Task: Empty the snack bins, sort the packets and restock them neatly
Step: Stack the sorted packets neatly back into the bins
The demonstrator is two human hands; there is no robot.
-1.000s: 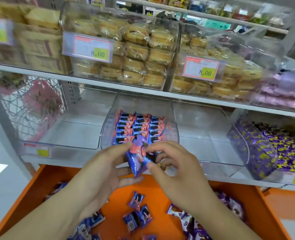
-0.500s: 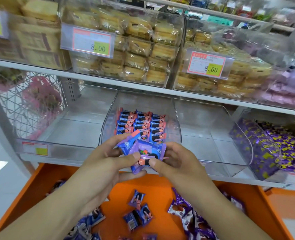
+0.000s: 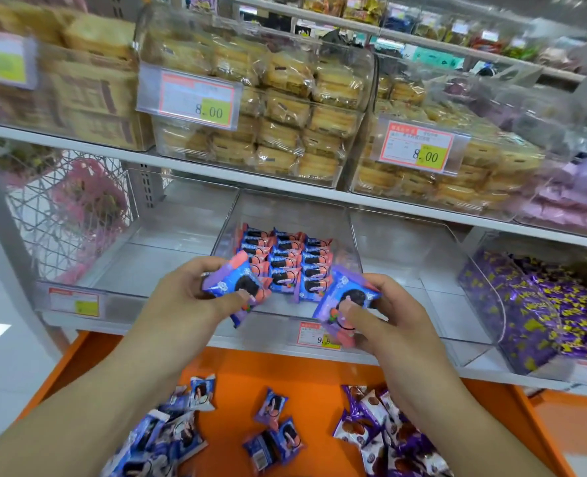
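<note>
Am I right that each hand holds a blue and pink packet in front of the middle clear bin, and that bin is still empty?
Not quite. The head view shows the middle clear bin already holds neat rows of blue and pink packets. The rest stands: the left hand grips one packet and the right hand grips another, both in front of that bin.

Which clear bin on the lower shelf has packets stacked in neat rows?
The middle bin, behind both hands: blue-and-pink cookie packets stand in three rows. The right bin's purple packets lie loose.
</note>
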